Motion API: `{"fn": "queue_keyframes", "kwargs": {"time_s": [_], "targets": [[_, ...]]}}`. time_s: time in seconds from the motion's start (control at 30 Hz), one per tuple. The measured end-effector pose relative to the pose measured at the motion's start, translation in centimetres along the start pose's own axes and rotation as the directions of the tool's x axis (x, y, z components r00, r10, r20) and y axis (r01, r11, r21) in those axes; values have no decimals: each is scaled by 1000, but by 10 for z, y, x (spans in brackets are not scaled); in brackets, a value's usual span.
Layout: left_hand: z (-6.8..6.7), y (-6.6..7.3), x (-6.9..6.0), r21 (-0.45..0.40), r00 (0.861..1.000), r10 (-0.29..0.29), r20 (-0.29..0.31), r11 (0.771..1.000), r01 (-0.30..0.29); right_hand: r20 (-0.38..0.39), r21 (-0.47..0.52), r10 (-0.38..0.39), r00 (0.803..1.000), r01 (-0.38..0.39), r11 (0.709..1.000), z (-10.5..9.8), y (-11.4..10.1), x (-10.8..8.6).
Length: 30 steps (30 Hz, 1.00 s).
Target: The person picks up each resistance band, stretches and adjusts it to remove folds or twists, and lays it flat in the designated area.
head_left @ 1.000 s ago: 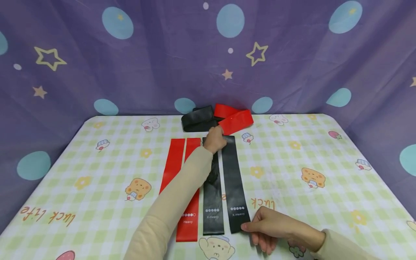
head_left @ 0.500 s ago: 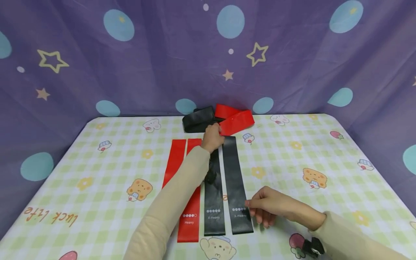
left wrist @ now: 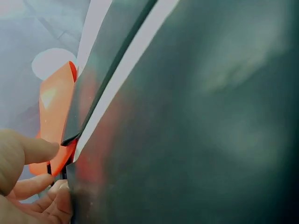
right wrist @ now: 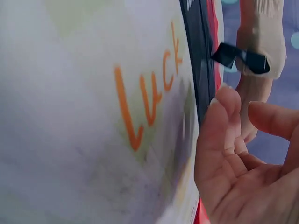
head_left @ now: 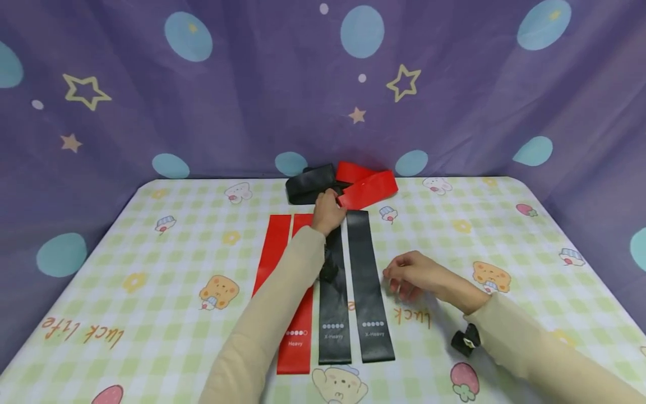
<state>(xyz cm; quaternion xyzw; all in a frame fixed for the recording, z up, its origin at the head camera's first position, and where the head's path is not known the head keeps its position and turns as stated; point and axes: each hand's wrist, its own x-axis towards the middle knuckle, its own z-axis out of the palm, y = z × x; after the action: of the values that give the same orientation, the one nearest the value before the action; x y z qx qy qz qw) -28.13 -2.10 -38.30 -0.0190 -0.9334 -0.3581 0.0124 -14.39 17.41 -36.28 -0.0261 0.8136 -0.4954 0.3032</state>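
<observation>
On pale-green checked tablecloth [head_left: 171, 252]: two flat rubbery black strips [head_left: 370, 286]. We have left hand [head_left: 328, 213] at far ends, arm [head_left: 267, 320] outstretched, thumb, fingers apart; right hand [head_left: 414, 275] hovers alongside, digits loosely bent, apart.

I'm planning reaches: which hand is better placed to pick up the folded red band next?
Probably the left hand: it is close beside the folded red band, while the right hand is farther away, beside the rightmost black strip.
</observation>
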Motion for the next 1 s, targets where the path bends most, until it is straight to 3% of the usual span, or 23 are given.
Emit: {"fn": "queue_keyframes", "kwargs": {"time_s": [0.23, 0.5, 0.77, 1.0], "targets": [[0, 9, 9, -22, 1000, 0, 27, 1000, 1, -45, 2, -12, 999, 12, 1000, -16, -5, 15], [-2, 7, 15, 2, 998, -30, 61, 1000, 30, -59, 4, -21, 998, 21, 1000, -24, -10, 32], [0, 4, 9, -80, 994, -109, 7, 991, 109, -100, 58, -37, 994, 43, 997, -26, -21, 57], [-2, 10, 11, -136, 988, -118, -96, 985, 105, -130, 77, -58, 990, 68, 995, -25, -32, 80]]}}
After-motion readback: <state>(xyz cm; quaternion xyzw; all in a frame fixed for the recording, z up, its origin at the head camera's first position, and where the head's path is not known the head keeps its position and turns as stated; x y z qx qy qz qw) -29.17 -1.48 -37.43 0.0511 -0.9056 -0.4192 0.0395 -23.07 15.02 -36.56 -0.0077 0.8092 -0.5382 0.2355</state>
